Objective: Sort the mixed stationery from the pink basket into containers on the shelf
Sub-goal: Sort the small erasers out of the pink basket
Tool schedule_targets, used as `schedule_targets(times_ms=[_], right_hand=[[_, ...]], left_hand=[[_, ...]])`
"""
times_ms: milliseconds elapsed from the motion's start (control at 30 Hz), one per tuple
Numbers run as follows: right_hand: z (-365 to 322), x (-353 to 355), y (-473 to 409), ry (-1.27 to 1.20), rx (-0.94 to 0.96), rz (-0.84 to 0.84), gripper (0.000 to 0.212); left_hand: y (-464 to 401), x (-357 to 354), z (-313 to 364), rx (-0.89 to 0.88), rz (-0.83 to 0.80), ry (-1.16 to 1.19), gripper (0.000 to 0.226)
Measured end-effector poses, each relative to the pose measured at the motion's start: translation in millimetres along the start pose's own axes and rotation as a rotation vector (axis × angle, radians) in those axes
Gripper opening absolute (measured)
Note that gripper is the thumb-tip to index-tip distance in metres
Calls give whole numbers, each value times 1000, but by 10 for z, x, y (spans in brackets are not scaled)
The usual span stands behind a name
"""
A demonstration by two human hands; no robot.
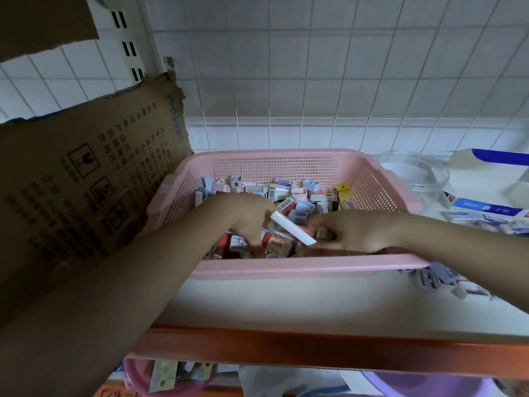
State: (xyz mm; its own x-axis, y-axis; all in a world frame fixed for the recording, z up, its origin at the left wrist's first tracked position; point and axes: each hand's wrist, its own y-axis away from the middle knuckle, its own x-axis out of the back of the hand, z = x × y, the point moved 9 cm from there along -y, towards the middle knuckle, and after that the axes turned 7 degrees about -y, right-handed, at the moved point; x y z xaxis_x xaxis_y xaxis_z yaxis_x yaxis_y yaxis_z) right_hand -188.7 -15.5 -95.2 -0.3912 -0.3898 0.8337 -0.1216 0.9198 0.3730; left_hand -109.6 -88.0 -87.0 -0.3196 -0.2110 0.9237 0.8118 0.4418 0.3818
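Observation:
The pink basket (286, 266) stands on the white shelf and holds several small erasers, sharpeners and boxed stationery (289, 196). Both my hands are inside it, over the near half of the heap. My left hand (246, 217) reaches in from the left with fingers curled down, and a long white eraser stick (292, 227) juts out from its grip toward the right. My right hand (352, 232) comes in over the front rim and pinches a small tan block (322, 233) between thumb and fingers.
A cardboard box flap (86, 179) rises at the left of the basket. A clear plastic jar (415, 173) and blue-and-white packs (486, 210) stand to the right. Grey pieces (438, 277) lie by the basket's right front corner. The shelf's orange edge (315, 348) runs along the front.

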Motion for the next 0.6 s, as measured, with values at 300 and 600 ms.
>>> schedule_targets(times_ms=[300, 600], right_hand=[[-66, 224, 17, 108, 54, 292, 29], [195, 682, 153, -413, -51, 499, 13]], left_hand=[[86, 305, -343, 146, 373, 211, 30], [199, 389, -567, 292, 425, 981, 25]])
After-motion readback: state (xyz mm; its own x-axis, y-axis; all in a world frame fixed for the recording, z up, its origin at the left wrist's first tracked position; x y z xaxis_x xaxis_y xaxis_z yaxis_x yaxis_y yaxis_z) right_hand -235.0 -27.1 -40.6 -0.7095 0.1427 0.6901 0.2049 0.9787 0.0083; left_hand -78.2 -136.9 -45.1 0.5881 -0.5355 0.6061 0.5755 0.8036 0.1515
